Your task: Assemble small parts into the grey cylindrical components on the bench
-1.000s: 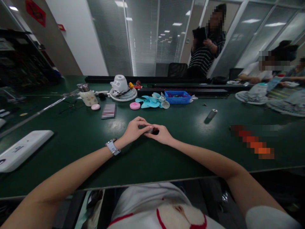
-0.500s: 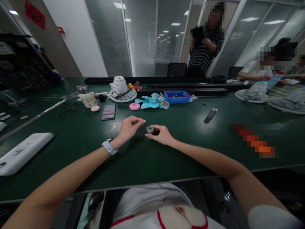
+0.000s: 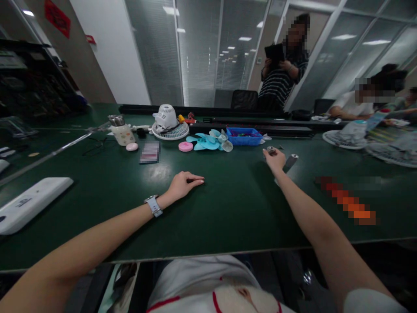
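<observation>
My right hand (image 3: 276,160) reaches to the right over the green table, its fingers round a small metal motor (image 3: 271,150), a short silvery cylinder with a round top. Just right of that hand a grey metal cylinder (image 3: 291,162) stands on the table, partly hidden by the wrist. My left hand (image 3: 183,184), with a watch (image 3: 153,205) on its wrist, rests on the table near the middle. Its thumb and fingers are pressed together, and whether something small is between them cannot be seen.
At the back are a white fan (image 3: 166,119), light blue fan blades (image 3: 208,141), a pink disc (image 3: 185,146), a blue bin (image 3: 244,137) and a bottle (image 3: 122,132). A white case (image 3: 35,204) lies left. Beyond the table a person (image 3: 282,78) stands; others sit right.
My right hand has carried the motor away from my left hand, to the right and farther back, beside the grey cylinder. My left hand has stayed near the middle, lower on the table.
</observation>
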The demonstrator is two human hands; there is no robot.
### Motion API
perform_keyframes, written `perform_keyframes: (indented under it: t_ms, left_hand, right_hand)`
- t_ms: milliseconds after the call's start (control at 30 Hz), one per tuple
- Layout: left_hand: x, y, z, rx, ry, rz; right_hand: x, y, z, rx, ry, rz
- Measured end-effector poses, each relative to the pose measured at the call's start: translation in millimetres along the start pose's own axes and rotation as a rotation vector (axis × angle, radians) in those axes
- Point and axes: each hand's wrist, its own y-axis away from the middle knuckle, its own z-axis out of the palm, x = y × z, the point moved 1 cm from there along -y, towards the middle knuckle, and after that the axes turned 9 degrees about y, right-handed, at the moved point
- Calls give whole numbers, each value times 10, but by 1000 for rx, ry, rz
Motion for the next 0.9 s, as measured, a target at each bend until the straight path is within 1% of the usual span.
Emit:
perform_keyframes:
  t_ms: [100, 167, 200, 267, 300, 333, 367, 400, 433, 500, 533, 567, 600, 667, 733, 767, 833, 867, 900]
  left_hand:
    - [-73, -54, -50, 127, 110, -66]
    - [-126, -97, -86, 254, 191, -116]
    - [-147, -115, -100, 315, 227, -139]
    - [-172, -136, -114, 422, 283, -178]
    - [-176, -139, -114, 457, 300, -187]
    - [-173, -137, -110, 479, 310, -191]
    - [-167, -133, -104, 491, 316, -188]
    - [-158, -127, -98, 496, 316, -185]
    - [-148, -120, -93, 499, 315, -185]
    - [-130, -107, -86, 506, 313, -192]
    - [-123, -103, -86, 510, 316, -193]
    - [-119, -101, -86, 512, 319, -191]
    - [-118, -100, -86, 510, 322, -186]
    - [-123, -104, -86, 497, 320, -174]
    - [-136, -111, -84, 482, 318, -164]
    - [-143, -114, -84, 477, 317, -162]
    - [-150, -117, -83, 471, 315, -163]
    - [-149, -117, -83, 470, 312, -166]
    - [-145, -115, -84, 468, 307, -170]
  right_hand:
    - [218, -85, -4, -73, 56, 87]
    - [236, -76, -23, -110, 48, 118]
    - [199, -50, -43, -89, 43, 125]
    - [22, 72, -100, 40, 43, 86]
    - [-117, 181, -130, 119, 38, 31]
    - [-285, 327, -155, 167, 16, -56]
    - [-472, 507, -170, 164, -24, -171]
    - [-666, 717, -171, 85, -90, -299]
    - [-857, 948, -156, -88, -175, -444]
    - [-1178, 1423, -102, -507, -290, -690]
    - [-1292, 1635, -72, -661, -285, -765]
    - [-1375, 1814, -43, -770, -267, -814]
    - [-1430, 1955, -16, -824, -234, -837]
    - [-1473, 2124, 26, -823, -185, -838]
    - [-1463, 2161, 44, -802, -197, -831]
    - [-1445, 2129, 42, -798, -222, -834]
    - [-1382, 1941, 8, -740, -283, -836]
    - [-1331, 1778, -26, -665, -307, -826]
    - [-1260, 1570, -71, -551, -319, -802]
